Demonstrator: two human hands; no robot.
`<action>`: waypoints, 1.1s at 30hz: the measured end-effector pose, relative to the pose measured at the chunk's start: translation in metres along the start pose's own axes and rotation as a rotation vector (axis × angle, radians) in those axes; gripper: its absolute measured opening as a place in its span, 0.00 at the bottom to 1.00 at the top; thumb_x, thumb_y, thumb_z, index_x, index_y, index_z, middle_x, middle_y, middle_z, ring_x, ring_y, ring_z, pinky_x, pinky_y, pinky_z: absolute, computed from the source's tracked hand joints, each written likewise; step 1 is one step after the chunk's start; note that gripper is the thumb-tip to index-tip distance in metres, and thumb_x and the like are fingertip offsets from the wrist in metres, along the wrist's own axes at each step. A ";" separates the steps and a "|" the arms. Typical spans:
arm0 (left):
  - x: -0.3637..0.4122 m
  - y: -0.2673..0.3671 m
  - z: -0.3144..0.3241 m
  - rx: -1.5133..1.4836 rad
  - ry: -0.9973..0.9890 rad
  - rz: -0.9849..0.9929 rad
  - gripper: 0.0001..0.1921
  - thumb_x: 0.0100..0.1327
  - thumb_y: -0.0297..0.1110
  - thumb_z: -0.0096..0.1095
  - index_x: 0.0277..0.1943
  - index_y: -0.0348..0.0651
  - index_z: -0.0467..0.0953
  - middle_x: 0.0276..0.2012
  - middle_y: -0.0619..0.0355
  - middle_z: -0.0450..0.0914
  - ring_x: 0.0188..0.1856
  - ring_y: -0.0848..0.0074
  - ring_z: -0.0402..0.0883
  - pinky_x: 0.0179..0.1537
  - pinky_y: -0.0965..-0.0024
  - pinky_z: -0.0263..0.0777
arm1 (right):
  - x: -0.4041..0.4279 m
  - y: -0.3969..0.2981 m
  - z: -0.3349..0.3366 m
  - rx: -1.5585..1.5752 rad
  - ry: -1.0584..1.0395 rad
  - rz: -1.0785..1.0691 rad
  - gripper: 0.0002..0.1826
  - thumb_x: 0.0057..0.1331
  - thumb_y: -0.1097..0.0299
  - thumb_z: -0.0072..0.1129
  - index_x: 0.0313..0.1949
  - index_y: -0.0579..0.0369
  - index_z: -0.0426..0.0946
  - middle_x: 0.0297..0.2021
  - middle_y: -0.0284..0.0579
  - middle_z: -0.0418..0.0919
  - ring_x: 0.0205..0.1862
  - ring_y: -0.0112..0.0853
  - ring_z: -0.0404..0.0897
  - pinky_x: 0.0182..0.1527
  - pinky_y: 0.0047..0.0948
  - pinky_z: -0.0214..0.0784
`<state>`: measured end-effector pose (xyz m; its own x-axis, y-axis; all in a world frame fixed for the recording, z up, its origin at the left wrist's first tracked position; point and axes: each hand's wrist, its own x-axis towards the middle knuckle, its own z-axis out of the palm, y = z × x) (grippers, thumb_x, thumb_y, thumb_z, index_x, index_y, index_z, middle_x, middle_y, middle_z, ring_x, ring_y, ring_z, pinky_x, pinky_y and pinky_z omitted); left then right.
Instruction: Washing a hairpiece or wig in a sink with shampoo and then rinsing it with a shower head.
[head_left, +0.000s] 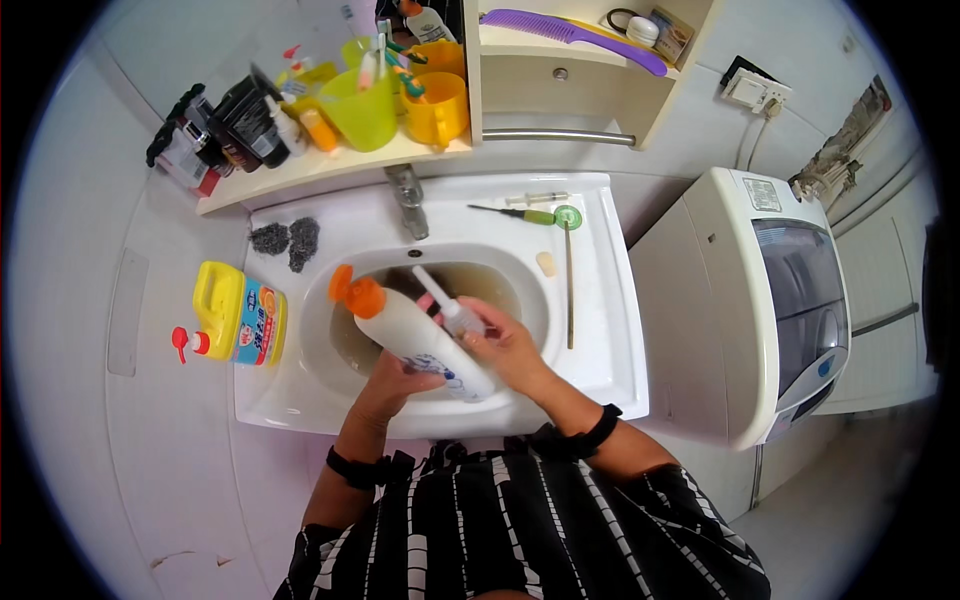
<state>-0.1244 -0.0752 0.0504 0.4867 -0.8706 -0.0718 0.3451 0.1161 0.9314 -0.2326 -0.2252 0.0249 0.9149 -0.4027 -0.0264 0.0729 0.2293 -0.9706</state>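
Observation:
Over the basin, my left hand (394, 386) is closed around a large white plastic bottle (431, 341), which leans to the upper left with its orange flip cap (366, 298) standing open. My right hand (506, 345) grips a small translucent bottle with a long white nozzle (457, 311), close beside the large bottle's right side. Part of the small bottle is hidden by my fingers. Murky brownish water fills the white ceramic washbasin (536, 330) below.
A yellow jug with a red pump (217, 311) and steel wool pads (303, 241) stand left. Right lie a green-handled screwdriver (536, 217), a syringe (541, 198), a thin stick (570, 292) and a green disc (568, 217). The faucet (409, 202) is behind; a washing machine (712, 300) stands right.

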 end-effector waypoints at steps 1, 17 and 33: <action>-0.001 -0.001 -0.003 -0.007 -0.030 -0.075 0.45 0.40 0.19 0.60 0.66 0.39 0.53 0.64 0.54 0.59 0.61 0.71 0.65 0.61 0.68 0.60 | -0.001 0.001 0.004 -0.001 0.000 0.001 0.21 0.63 0.74 0.54 0.56 0.59 0.63 0.47 0.43 0.73 0.47 0.24 0.73 0.47 0.23 0.67; -0.009 0.007 -0.006 0.136 0.104 0.001 0.32 0.45 0.20 0.66 0.57 0.37 0.66 0.46 0.57 0.75 0.48 0.76 0.75 0.49 0.72 0.70 | 0.039 -0.016 -0.054 -0.715 0.049 -0.086 0.18 0.61 0.66 0.51 0.52 0.49 0.74 0.34 0.48 0.78 0.32 0.35 0.77 0.37 0.30 0.70; -0.052 0.022 -0.022 0.132 0.330 0.054 0.41 0.36 0.25 0.72 0.58 0.42 0.63 0.59 0.56 0.63 0.59 0.68 0.66 0.58 0.64 0.64 | 0.179 -0.008 -0.200 -1.693 0.158 -0.118 0.12 0.58 0.68 0.52 0.42 0.49 0.76 0.42 0.39 0.77 0.43 0.38 0.75 0.46 0.36 0.70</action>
<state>-0.1243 -0.0172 0.0672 0.7416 -0.6613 -0.1127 0.2160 0.0763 0.9734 -0.1489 -0.4766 -0.0196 0.8831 -0.4483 0.1385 -0.4350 -0.8929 -0.1163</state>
